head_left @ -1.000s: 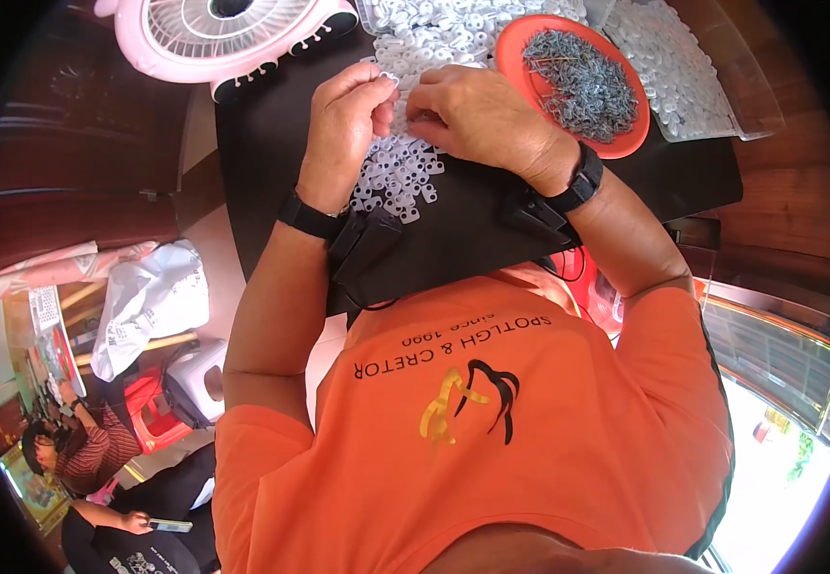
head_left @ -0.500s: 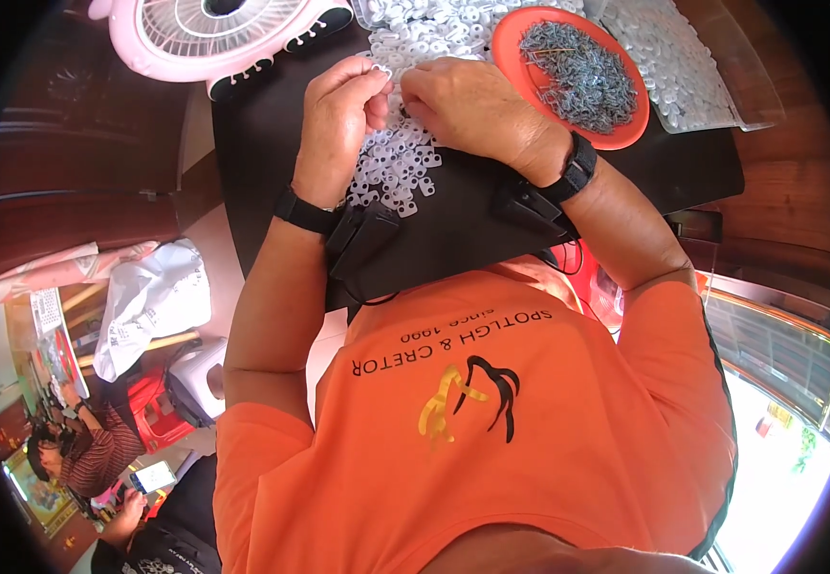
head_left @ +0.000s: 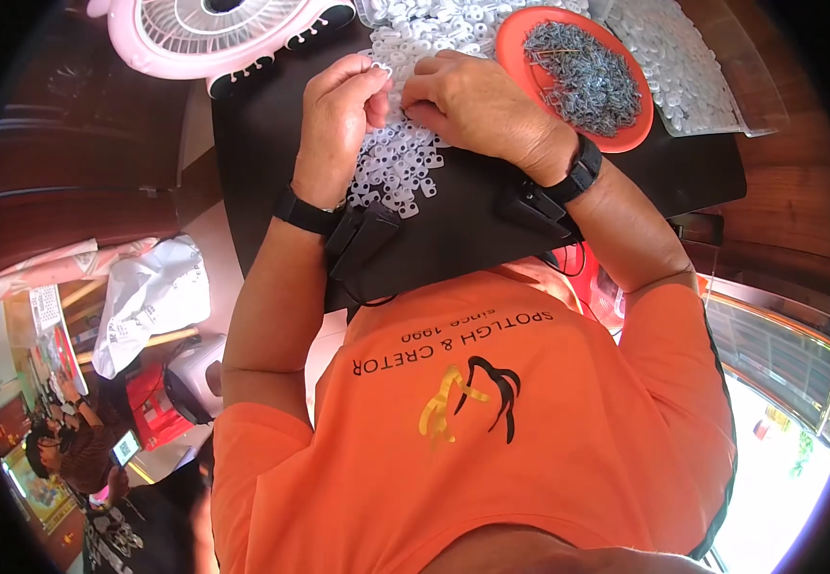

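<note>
From left hand (head_left: 338,107), white piece (head_left: 383,68) juts, axis unclear.

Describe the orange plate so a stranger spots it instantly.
Find the dark tabletop, then look just to the right of the person's right hand. The round orange plate there holds a heap of thin grey metal pieces. Its colour and grey load set it apart from the clear container of white pieces beside it.

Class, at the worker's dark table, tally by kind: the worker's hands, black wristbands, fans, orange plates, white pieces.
Left hand and right hand: 2
Black wristbands: 2
Pink fan: 1
Orange plate: 1
White pieces: too many to count
Total, without white pieces: 6
</note>
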A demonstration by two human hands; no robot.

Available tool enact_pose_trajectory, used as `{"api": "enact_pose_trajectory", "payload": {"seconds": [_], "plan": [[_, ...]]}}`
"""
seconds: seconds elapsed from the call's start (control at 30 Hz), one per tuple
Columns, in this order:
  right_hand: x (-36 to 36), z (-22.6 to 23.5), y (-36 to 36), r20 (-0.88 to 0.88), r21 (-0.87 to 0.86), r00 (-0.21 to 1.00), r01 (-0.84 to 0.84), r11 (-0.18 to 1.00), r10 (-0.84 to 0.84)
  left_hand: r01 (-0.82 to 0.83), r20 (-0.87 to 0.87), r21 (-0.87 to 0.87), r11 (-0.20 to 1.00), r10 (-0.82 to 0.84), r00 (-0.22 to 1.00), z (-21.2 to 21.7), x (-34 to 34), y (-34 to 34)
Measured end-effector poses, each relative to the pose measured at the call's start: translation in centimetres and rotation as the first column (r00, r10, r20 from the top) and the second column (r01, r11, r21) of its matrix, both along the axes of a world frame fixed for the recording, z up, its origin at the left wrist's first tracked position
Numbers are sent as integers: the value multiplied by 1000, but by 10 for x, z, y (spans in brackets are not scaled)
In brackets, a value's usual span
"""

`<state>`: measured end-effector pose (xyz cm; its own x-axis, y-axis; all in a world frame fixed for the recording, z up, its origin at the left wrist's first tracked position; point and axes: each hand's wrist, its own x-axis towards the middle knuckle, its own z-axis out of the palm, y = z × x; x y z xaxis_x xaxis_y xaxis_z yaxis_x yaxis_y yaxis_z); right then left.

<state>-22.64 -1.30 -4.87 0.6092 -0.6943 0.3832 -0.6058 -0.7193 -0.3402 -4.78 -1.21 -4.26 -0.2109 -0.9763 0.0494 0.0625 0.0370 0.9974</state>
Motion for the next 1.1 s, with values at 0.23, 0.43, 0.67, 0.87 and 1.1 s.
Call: {"api": "enact_pose_trajectory", "payload": {"seconds": [0.23,0.43,0.67,0.87,1.1], "plan": [[-3,-1,0,-120,-59,986,113,992,-119,0,7,5,1000,-1,1000,4,-2,3],[0,0,1,-79,-49,993,78,996,-82,-10,-3,7,1000,10,1000,3,-2,1],[12,3,3,-143,-88,984,93,992,-105,2,-5,12,1000,-2,1000,3,0,0],[15,-2,2,-190,-108,973,113,988,-132,-12,6,6,1000,12,1000,2,-1,0],[11,-11,-1,-148,-121,981,111,986,-129,-8,8,27,1000,8,1000,-1,-1,-2]]}}
